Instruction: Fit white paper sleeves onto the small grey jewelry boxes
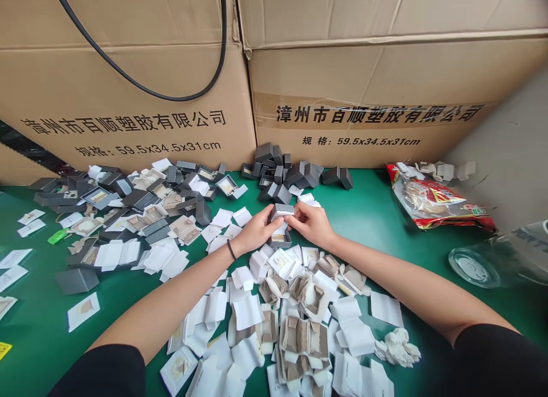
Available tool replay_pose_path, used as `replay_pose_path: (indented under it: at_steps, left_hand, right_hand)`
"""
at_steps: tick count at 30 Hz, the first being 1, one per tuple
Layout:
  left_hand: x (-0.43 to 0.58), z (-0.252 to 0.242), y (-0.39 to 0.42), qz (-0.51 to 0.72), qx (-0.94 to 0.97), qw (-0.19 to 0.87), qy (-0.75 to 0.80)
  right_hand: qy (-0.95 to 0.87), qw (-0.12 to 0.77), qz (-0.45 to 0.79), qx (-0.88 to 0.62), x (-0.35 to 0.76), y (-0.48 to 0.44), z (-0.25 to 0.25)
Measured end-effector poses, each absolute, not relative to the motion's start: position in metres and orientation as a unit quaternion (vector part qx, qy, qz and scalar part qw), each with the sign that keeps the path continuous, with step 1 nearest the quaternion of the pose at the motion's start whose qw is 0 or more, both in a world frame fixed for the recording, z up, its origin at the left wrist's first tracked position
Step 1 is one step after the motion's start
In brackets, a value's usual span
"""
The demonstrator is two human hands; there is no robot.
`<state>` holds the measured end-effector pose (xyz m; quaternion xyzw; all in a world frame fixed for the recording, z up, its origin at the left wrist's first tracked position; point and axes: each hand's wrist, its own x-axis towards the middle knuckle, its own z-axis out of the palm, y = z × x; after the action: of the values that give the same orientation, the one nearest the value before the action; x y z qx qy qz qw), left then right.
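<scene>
In the middle of the table, my left hand (pixel 259 228) and my right hand (pixel 315 225) hold a small dark grey box (pixel 280 237) between them. Its lid is up, and something white shows inside. The fingers of both hands are closed at the lid's two sides. Just beyond my hands lie several closed dark boxes (pixel 303 173). Below the box, nearer to me, spreads a heap of white cards and folded card inserts (pixel 303 340), some with grey-brown undersides.
Open and closed dark boxes (pixel 137 200), mixed with white papers, cover the left side. Big cardboard cartons (pixel 363 71) stand behind, with a black cable (pixel 171 97) hanging before one. On the right are a red plastic bag (pixel 440 200), a clear container (pixel 475 265) and crumpled tissue (pixel 398 348).
</scene>
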<state>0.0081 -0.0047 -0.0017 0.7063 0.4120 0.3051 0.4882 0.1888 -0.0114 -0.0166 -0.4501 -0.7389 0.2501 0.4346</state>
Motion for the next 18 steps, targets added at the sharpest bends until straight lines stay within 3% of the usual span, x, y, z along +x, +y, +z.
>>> replay_pose_path:
  at_steps: [10,18]
  left_hand:
    - [0.0081,-0.0062,-0.0035,0.310,0.722,0.477,0.393]
    - [0.0090,-0.0061,-0.0065,0.300,0.681,0.537,0.398]
  right_hand:
    - [-0.729,0.439,0.229,-0.474,0.1868,-0.0142,-0.0161]
    - [-0.796,0.464,0.036,-0.387,0.1901,-0.0138,-0.0179]
